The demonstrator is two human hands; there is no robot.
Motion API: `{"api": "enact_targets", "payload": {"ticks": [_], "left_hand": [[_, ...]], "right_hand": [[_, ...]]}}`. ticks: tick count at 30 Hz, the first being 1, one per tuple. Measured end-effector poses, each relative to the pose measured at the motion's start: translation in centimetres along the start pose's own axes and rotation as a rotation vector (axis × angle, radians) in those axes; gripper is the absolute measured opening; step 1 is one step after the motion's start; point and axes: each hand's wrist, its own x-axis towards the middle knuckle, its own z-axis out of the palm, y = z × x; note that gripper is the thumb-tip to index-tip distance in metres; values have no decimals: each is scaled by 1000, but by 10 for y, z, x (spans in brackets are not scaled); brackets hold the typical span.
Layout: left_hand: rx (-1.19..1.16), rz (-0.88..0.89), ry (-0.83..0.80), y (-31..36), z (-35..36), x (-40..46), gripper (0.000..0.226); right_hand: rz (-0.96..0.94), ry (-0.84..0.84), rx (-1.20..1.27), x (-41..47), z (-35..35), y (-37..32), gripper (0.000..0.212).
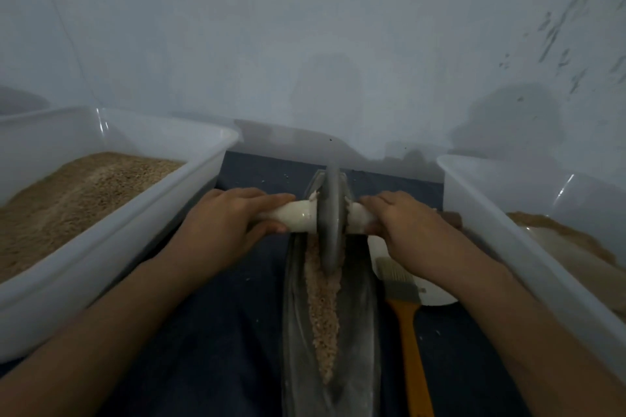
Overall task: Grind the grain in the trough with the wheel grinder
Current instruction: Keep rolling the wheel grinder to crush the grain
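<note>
Pale wall (305, 44), dark cloth (220, 332), trough (359, 315), both hands' fingers (267, 200) curled round wheel grinder (332, 223) handles

The one camera sits on my head and looks forward and down, close over the trough (330, 332) in the lower centre of the frame; the wall (305, 44) fills the upper half.

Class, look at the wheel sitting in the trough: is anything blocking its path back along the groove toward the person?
Nothing visible does. The wheel grinder, held by the left hand and right hand, sits in the trough; only grain lies in the groove. The brush lies outside, beside the trough.
</note>
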Motion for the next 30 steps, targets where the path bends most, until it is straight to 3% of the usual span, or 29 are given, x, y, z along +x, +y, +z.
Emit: {"api": "enact_targets", "payload": {"ticks": [2,6,10,14,17,19,21,23,25,30], "left_hand": [[-81,-18,-54,-1,-5,1,46],[-406,-47,-391,2,-34,-1,41],[-541,46,-576,6,-55,-4,44],[-474,24,-506,9,-49,-2,45],[-307,-51,-349,3,-29,0,39],[-172,-108,-193,-1,-13,0,41],[-59,-97,-49,-1,0,0,43],[-4,-55,-15,0,4,1,45],[-88,-39,-83,0,-5,1,44],[-470,-29,-524,4,-46,-2,42]], "right_hand": [[-18,-37,1,-3,-4,-1,41],[-113,-149,-40,-23,-29,-8,27],[-169,-322,40,-48,-56,-16,35],[-127,-259,4,-44,-45,-15,31],[-40,-158,-12,-21,-22,-10,26],[-19,-42,3,-7,-8,-5,35],[-4,39,60,0,0,-1,45],[5,46,110,0,-1,2,42],[-22,-12,95,-6,-9,1,32],[-128,-232,11,-33,-45,-12,33]]}}
